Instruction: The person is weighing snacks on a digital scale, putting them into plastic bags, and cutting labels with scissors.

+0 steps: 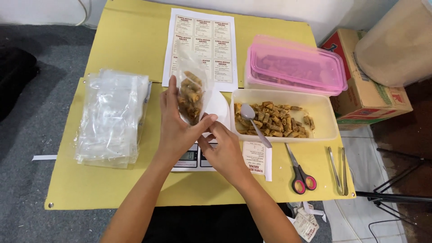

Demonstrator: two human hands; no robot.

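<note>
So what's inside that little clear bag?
The clear bag, held by the left hand, has small brown rolled snacks in its lower part. The fingers cover its bottom corner, so what sits there cannot be seen.

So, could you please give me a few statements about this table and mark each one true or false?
1. The left hand holds a clear bag of snack rolls above the kitchen scale. True.
2. The spoon lies beside the scissors. False: it rests in the open tub of snack rolls.
3. The pink tub has its lid on. True.
4. The scissors lie left of the stack of empty bags. False: they lie on the right, beside the tongs; the stack of empty bags is at far left.
</note>
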